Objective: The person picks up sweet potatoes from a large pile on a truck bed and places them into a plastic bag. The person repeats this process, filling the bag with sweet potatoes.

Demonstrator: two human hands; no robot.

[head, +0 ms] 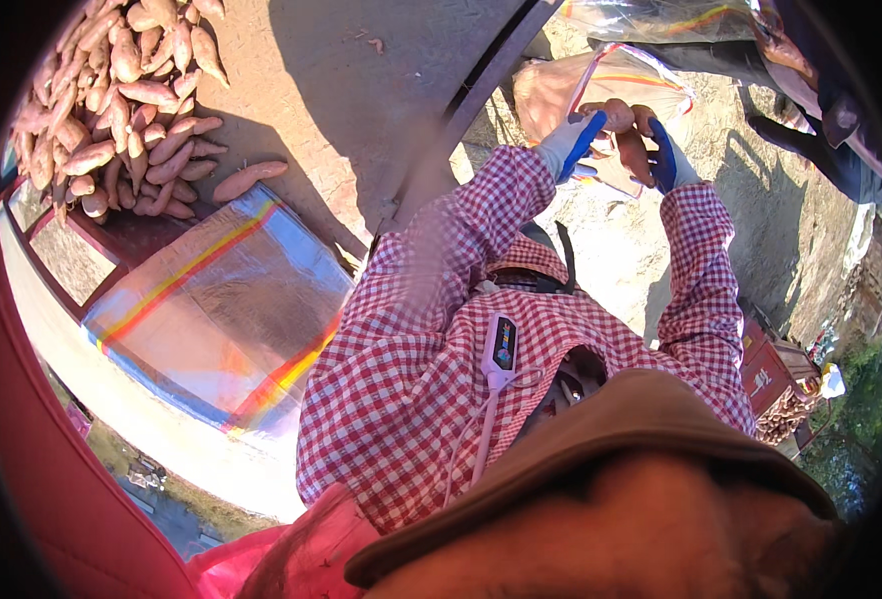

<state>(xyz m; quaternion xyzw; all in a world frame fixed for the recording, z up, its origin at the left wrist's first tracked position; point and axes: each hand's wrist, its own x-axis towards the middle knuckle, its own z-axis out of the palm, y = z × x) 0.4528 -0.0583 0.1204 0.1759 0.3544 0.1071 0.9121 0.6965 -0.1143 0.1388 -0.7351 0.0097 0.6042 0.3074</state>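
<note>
My left hand (577, 144), in a blue and white work glove, grips the left side of a small cluster of sweet potatoes. Opposite it, my right hand (669, 159), gloved alike, has its fingers curled around a longer sweet potato (635, 156). A rounder sweet potato (618, 115) sits between the two hands. Just beyond and below them is a clear plastic bag (545, 93) with red, white and yellow stripes, its mouth edge standing up. The hands hide part of this bag.
A large heap of sweet potatoes (122, 112) lies on a flat surface (321, 142) at upper left. Flat striped plastic bags (216, 307) lie beside it. A metal edge (486, 67) bounds that surface. A person in dark clothing (852, 135) is at upper right. A red box (770, 367) stands behind my right arm.
</note>
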